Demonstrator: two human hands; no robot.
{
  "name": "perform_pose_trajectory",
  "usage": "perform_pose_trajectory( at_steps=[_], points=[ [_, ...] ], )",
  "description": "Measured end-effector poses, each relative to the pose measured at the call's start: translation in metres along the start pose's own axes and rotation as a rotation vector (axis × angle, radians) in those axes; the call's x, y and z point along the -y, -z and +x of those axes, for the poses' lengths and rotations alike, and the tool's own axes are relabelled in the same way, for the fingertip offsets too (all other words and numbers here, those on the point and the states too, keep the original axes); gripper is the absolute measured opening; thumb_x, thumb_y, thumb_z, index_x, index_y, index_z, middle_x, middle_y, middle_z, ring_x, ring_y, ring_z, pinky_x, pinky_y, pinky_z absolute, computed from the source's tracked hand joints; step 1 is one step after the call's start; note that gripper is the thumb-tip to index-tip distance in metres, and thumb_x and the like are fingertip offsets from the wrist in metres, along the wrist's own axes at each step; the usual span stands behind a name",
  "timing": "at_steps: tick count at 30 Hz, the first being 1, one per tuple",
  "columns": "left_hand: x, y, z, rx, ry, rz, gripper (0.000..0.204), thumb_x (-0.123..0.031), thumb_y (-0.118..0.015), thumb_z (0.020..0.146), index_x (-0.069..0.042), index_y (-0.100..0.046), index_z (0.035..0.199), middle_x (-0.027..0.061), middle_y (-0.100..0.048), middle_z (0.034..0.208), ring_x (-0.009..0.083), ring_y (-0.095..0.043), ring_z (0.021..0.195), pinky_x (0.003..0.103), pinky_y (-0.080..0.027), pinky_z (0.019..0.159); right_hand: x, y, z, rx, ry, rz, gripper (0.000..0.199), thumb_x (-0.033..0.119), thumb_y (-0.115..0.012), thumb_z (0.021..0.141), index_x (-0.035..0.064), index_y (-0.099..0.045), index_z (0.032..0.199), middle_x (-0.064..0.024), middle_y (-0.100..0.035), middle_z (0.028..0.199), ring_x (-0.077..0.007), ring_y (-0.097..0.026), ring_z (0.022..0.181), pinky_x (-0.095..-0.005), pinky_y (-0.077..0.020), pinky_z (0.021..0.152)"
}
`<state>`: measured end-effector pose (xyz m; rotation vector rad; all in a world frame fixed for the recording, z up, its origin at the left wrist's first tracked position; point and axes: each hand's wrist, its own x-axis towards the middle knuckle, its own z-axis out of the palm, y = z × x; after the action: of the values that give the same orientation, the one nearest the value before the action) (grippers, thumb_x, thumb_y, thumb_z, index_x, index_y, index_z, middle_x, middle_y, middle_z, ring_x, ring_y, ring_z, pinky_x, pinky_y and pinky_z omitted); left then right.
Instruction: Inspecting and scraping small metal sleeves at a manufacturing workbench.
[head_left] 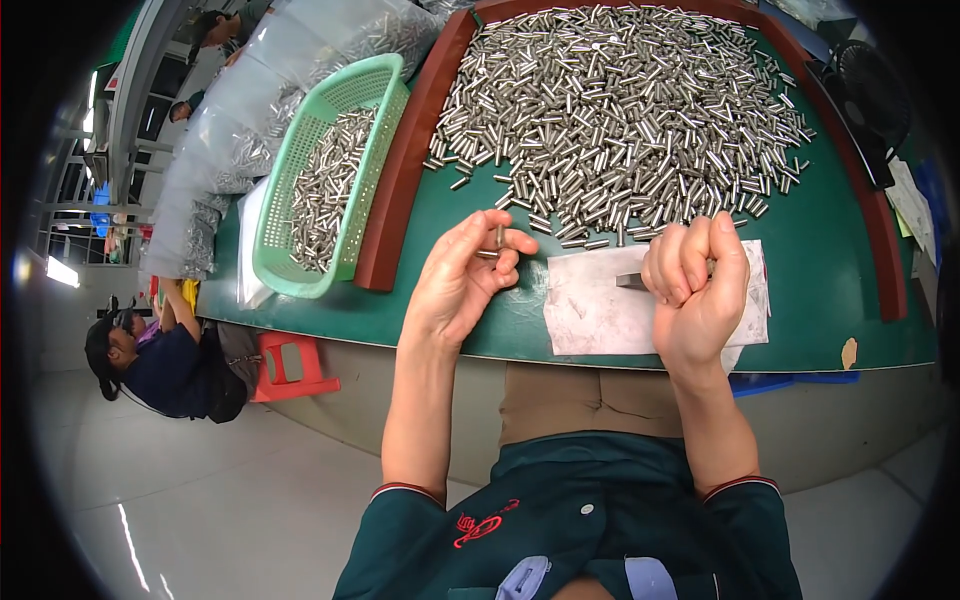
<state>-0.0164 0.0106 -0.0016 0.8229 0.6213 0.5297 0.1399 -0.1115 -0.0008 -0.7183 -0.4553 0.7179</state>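
Small shiny metal pins [620, 110] lie in a wide, loose heap on the green table top. My left hand [460, 280] is raised left of a stained white cloth [600, 320], its fingers curled. A metal pin [499, 236] stands between its fingertips, and another pin [487, 254] lies across the fingers. Over the cloth my right hand [697, 285] is closed, knuckles up. A flat grey metal piece [630, 281] sticks out at its left side; its other end is hidden in the fingers, so its kind cannot be told.
A green plastic basket [268, 240] of pins stands left of the brown wooden rail [395, 200]. Another rail [880, 235] borders the right side, with a black fan [870, 85] beyond it. Clear bags [230, 130] fill the far left. A person [165, 360] sits by a red stool [295, 367].
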Motion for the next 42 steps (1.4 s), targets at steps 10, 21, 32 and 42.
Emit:
perform_pose_trajectory(
  at_steps=[10,21,32,42],
  points=[
    [-0.002,-0.019,0.006,-0.132,-0.474,1.402,0.012,-0.002,-0.065,0.069,-0.002,-0.057,0.079,-0.0023,-0.03,0.052,0.0065,-0.026,0.048,0.024,-0.025,0.043,0.001,0.0,-0.001,-0.01,-0.003,0.017,0.042,0.02,-0.029,0.092,0.0105,-0.025,0.051,0.0016,-0.023,0.045,-0.0072,-0.022,0.041,-0.0226,-0.0189,0.038],
    [-0.006,-0.005,0.002,0.1,-0.097,0.418,0.007,-0.007,-0.054,0.083,-0.003,-0.052,0.087,0.0038,-0.056,0.076,0.0027,-0.034,0.051,0.017,-0.027,0.044,0.001,0.001,-0.001,0.004,-0.011,-0.014,0.041,0.024,-0.025,0.092,0.0122,-0.027,0.052,0.0006,-0.027,0.042,-0.0075,-0.017,0.04,-0.023,-0.0184,0.039],
    [0.003,0.001,0.002,0.085,-0.066,0.334,0.008,-0.006,-0.052,0.084,-0.002,-0.054,0.09,0.0054,-0.057,0.076,0.0017,-0.031,0.051,0.016,-0.023,0.043,0.0,0.0,0.0,-0.004,0.004,-0.006,0.041,0.024,-0.025,0.092,0.0119,-0.027,0.053,0.0005,-0.027,0.043,-0.0072,-0.017,0.039,-0.0228,-0.0178,0.039],
    [0.028,-0.055,-0.014,0.12,-0.266,1.113,0.008,-0.003,-0.05,0.082,0.003,-0.054,0.085,0.0078,-0.057,0.066,0.0138,-0.056,0.062,0.025,-0.042,0.056,0.003,-0.002,-0.002,-0.046,-0.022,0.008,0.041,0.021,-0.029,0.092,0.0099,-0.028,0.052,0.0008,-0.028,0.045,-0.0066,-0.022,0.041,-0.0221,-0.0196,0.039]
  ],
)
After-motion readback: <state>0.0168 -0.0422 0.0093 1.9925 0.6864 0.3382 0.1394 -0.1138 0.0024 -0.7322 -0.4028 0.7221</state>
